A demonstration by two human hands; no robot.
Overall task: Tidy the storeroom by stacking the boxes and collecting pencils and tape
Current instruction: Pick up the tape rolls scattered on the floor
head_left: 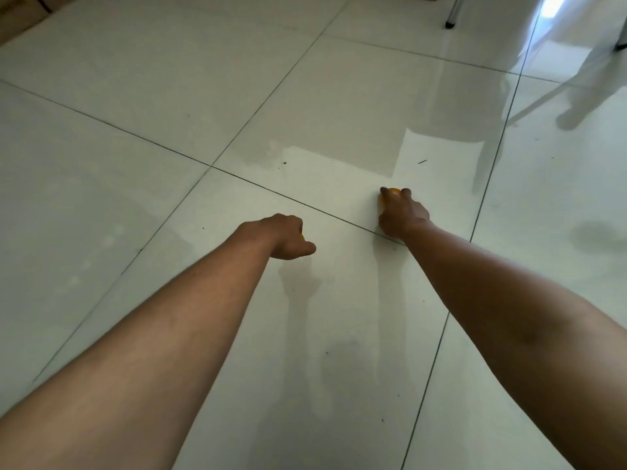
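Note:
Both my arms reach out over a glossy white tiled floor (169, 113). My right hand (402, 215) lies over a small orange object (393, 191) on the floor, its fingers curled round it; only the top rim shows, so I cannot tell if it is a tape roll. My left hand (288, 239) hovers just above the floor with its fingers curled under. A thin sliver of orange (302, 237) peeks out beneath its palm; the rest of that thing is hidden.
A cardboard box (23, 11) sits at the far left corner. A metal furniture leg with a black foot (452, 15) stands at the top right. A second dark foot (621, 46) shows at the right edge.

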